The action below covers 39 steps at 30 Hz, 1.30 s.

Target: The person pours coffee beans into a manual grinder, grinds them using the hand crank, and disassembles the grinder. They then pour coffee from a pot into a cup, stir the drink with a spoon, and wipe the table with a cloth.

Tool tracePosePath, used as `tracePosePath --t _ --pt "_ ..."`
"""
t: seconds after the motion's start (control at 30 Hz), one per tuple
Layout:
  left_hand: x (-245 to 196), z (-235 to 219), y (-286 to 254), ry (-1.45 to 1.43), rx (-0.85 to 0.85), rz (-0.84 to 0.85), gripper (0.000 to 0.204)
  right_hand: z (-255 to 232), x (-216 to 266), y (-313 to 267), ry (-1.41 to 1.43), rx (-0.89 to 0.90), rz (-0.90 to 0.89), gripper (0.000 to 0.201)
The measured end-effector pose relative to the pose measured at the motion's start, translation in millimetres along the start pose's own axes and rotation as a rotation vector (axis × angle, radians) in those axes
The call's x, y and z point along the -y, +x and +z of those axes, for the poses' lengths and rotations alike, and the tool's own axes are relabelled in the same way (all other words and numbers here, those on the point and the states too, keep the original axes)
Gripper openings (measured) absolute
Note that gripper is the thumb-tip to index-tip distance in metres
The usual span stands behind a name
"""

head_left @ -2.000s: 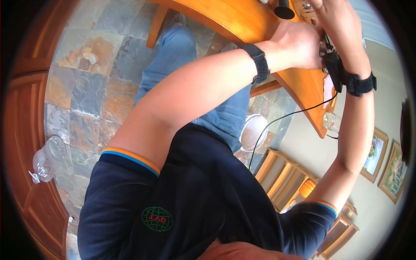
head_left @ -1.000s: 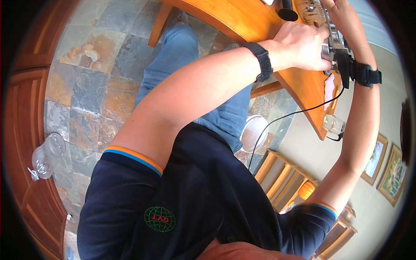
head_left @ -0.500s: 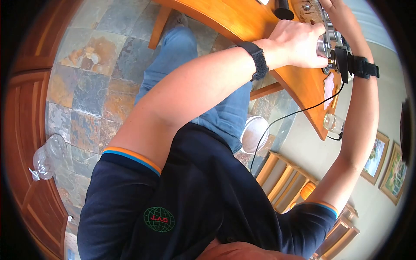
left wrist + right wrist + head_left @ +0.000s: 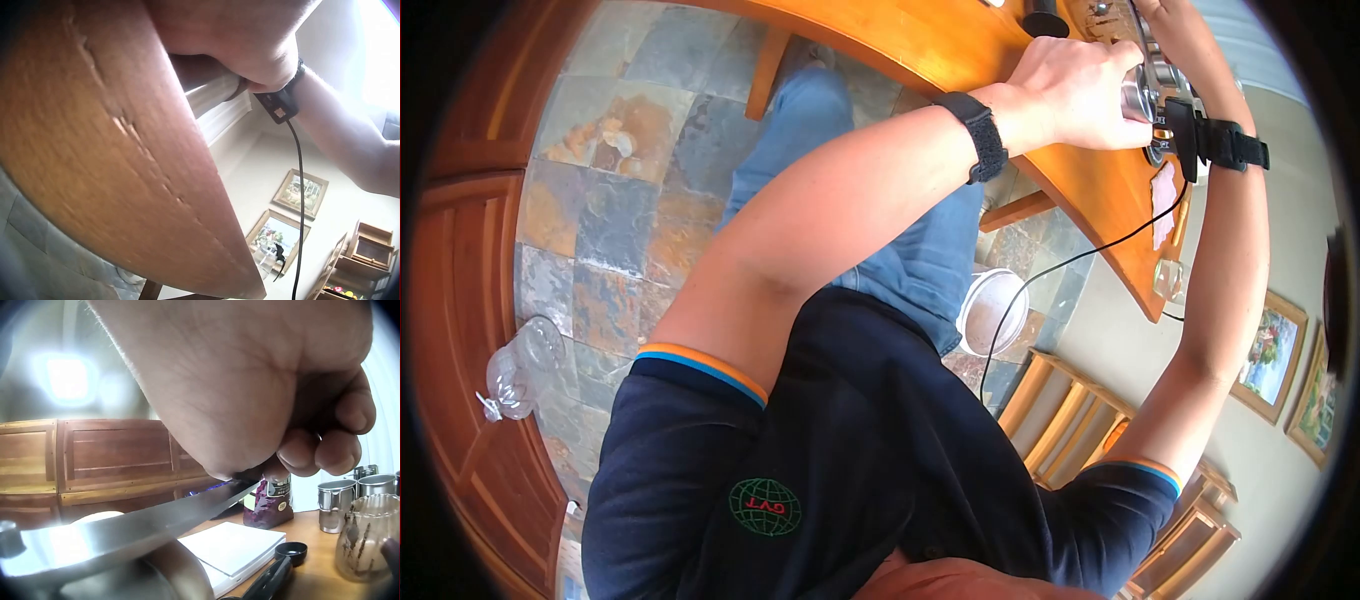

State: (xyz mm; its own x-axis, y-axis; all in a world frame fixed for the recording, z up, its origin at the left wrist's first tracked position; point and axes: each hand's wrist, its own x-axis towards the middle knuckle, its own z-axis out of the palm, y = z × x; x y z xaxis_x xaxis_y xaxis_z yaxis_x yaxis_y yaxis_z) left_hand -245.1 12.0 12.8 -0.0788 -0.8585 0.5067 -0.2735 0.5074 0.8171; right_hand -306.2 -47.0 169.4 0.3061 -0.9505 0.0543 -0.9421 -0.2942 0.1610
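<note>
In the head view, the left hand [image 4: 1075, 90] is curled round a silver metal cylinder [image 4: 1138, 98] above the table's edge. The left wrist view shows this hand [image 4: 231, 31] from below, its fingertips mostly hidden. The right hand [image 4: 1190, 45] is beyond it at the top right, partly cut off. In the right wrist view, the right hand [image 4: 250, 381] has curled fingers and grips the end of a long flat metal bar [image 4: 144, 528]. Below the bar's left part, the cylinder [image 4: 119, 581] shows, with part of the left hand [image 4: 181, 569] against it.
On the wooden table [image 4: 1100, 225] are a pink cloth [image 4: 1163, 205], a white pad [image 4: 234, 547], a black scoop [image 4: 290, 552], a purple bag [image 4: 269, 509], metal cups [image 4: 336, 503] and a stained glass jar [image 4: 369, 544]. A black cable [image 4: 1060, 265] hangs from the right wrist's camera.
From the earliest frame, the right hand moved away from the left, exposing the bar and cylinder. Lately, the left hand and cylinder have shifted slightly left in the head view; its grip continues.
</note>
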Motion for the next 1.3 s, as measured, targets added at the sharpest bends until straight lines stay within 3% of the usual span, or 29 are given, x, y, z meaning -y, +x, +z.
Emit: tracePosePath --t 0.03,0.1,0.2,0.3,0.33,0.37,0.4,0.43,0.5,0.67,0.83,0.9,1.3 --pt "0.9 1.4 0.3 -0.001 0.006 0.004 0.062 6.0 -9.1 3.0 0.001 -0.002 0.007 0.056" --pt "3.2 5.0 0.8 0.003 -0.087 0.037 0.061 20.6 -31.6 10.6 0.129 -0.135 -0.209 0.056" --pt "0.3 1.1 0.4 0.009 -0.044 0.002 0.059 16.3 -40.6 9.1 0.038 -0.029 -0.076 0.054" --pt "2.3 0.5 1.3 0.0 -0.02 0.006 0.057 17.6 -37.4 -5.6 0.051 -0.055 0.033 0.052" --pt "2.2 0.8 1.9 0.005 -0.017 0.01 0.057 45.6 -114.4 37.1 0.056 -0.059 0.035 0.052" --pt "1.8 2.2 0.9 0.022 -0.031 0.012 0.055 65.2 -168.4 47.3 0.319 -0.099 0.016 0.052" --pt "0.9 3.5 -0.1 0.038 -0.043 0.016 0.053 85.9 -193.0 48.7 0.581 -0.141 -0.001 0.053" --pt "0.8 3.8 -0.5 0.039 -0.035 0.02 0.053 71.0 -207.0 52.6 0.585 -0.145 0.006 0.053" --pt "0.2 2.4 0.5 0.027 -0.068 -0.002 0.051 28.0 -47.8 -9.0 0.121 -0.129 0.004 0.054" --pt "3.9 7.2 -1.7 0.012 -0.173 0.075 0.049 31.2 -46.4 -9.7 0.143 -0.135 0.039 0.057" --pt "0.8 1.7 -1.8 -0.01 -0.147 0.088 0.046 31.4 -41.9 -13.7 0.215 -0.189 0.039 0.054" --pt "1.3 1.8 -2.7 -0.029 -0.162 0.099 0.047 30.0 -43.4 -13.8 0.225 -0.138 0.001 0.052" --pt "6.7 9.0 -2.5 -0.006 -0.272 0.2 0.046 40.6 -55.2 -16.8 0.303 -0.249 -0.104 0.048"
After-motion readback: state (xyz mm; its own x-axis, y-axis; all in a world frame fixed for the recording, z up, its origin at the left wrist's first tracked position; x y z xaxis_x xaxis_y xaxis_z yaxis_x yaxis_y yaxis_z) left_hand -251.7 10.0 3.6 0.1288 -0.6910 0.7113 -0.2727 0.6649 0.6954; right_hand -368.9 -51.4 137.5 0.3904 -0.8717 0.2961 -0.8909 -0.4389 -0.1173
